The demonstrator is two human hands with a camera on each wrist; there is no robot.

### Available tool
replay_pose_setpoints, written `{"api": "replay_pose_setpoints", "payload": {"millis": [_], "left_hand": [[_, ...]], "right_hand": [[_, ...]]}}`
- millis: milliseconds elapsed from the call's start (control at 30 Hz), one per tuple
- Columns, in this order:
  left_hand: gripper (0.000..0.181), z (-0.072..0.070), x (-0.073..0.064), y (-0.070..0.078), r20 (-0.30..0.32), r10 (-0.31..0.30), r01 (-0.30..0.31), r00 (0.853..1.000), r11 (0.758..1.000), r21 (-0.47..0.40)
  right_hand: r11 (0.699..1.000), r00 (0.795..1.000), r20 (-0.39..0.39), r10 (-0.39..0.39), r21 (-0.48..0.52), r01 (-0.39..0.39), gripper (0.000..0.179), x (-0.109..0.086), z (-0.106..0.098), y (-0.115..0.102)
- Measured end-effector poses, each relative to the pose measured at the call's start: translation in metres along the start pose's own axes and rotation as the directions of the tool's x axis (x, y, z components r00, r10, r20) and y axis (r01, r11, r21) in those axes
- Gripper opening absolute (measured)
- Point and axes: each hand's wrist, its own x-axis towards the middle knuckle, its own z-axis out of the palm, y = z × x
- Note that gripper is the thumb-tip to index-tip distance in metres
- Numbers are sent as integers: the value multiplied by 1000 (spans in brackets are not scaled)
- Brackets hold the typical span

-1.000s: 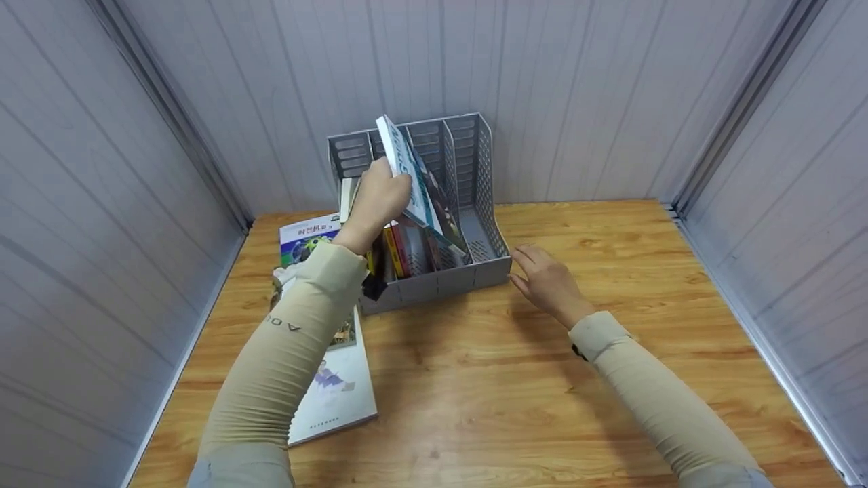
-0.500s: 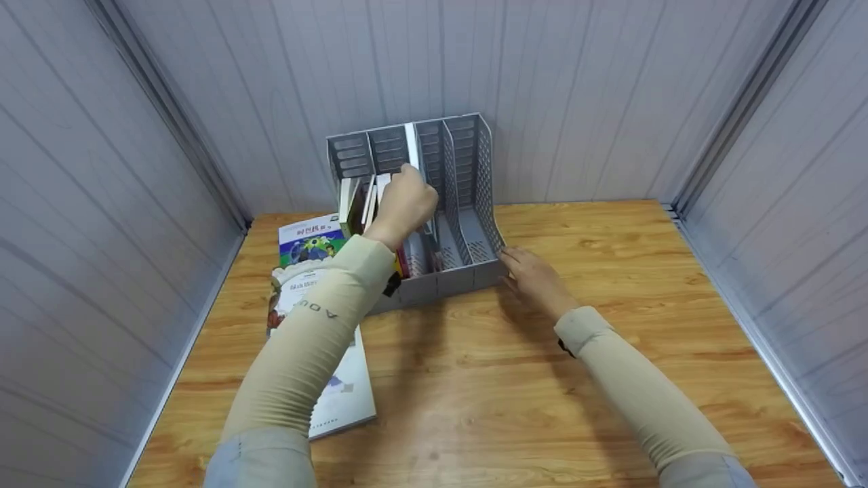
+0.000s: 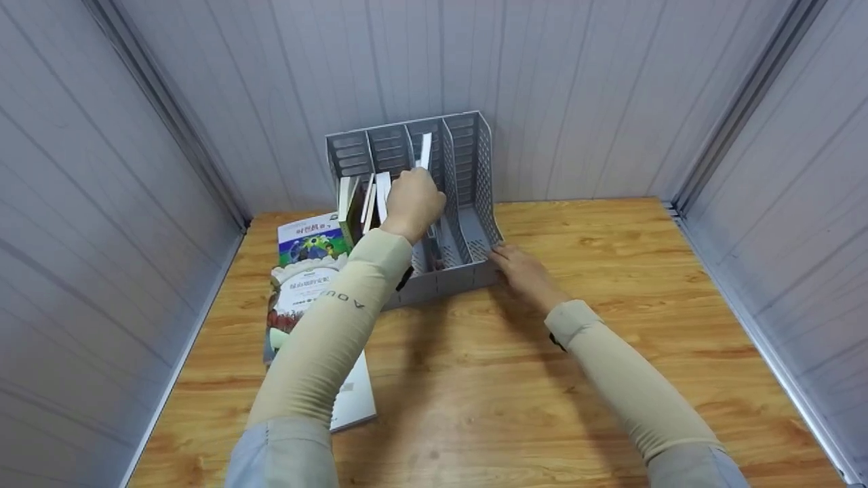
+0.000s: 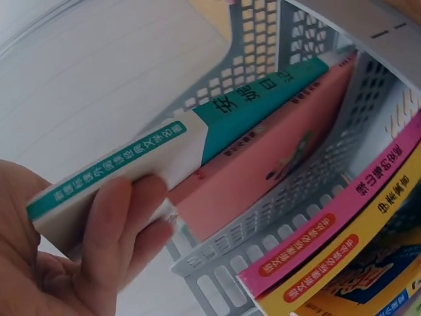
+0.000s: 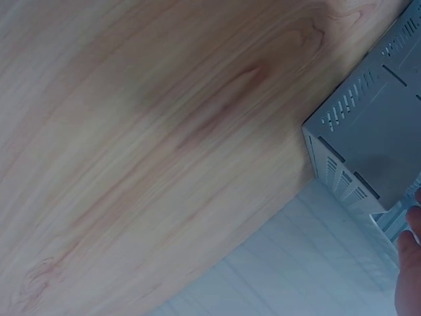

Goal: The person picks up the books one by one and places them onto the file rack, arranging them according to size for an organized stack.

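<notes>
My left hand [image 3: 415,203] grips the upper end of a book with a teal and white spine [image 4: 256,105]. That book stands in the third compartment from the left of a grey perforated magazine rack [image 3: 475,274]. Beside it in the left wrist view is a pink book [image 4: 270,158]. Across a divider are a magenta-spined book [image 4: 335,214] and a yellow-spined book [image 4: 355,253]. My right hand [image 3: 527,274] touches the rack's front right corner; its fingertips [image 5: 411,243] show at the edge of the right wrist view.
Left of the rack lie a blue and green book [image 3: 312,240], a book with a white oval title [image 3: 298,291] and a white book [image 3: 359,396], partly under my left arm. Other books [image 3: 347,210] stand in the left compartments. White panel walls [image 3: 576,102] surround the wooden table [image 3: 475,379].
My left hand has brought the teal and white book from a tilt above the rack down into the third compartment. My right hand has shifted slightly left, onto the rack's corner.
</notes>
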Motion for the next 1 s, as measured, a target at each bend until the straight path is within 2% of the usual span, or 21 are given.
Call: {"api": "replay_pose_setpoints", "payload": {"millis": [100,200,467,667,900,1000], "left_hand": [[36,6,2,0,-28,7,-5,1000,998,58],[36,11,5,1,-49,18,-12,999,993,118],[23,25,15,1,-90,18,2,996,975,222],[29,31,23,-3,-106,-3,30,994,967,252],[27,37,30,-5,-146,20,24,989,954,297],[27,40,32,-5,-154,18,31,988,949,315]], "right_hand": [[1000,999,42,18,9,-18,39,4,-1,-1],[999,996,80,40,-6,-40,40,8,0,-1],[998,990,121,67,-14,-66,39,13,6,1],[996,984,158,84,-33,-80,38,17,9,-2],[988,971,185,154,-48,-147,34,23,7,-8],[984,969,182,165,-92,-150,33,24,9,-9]]}}
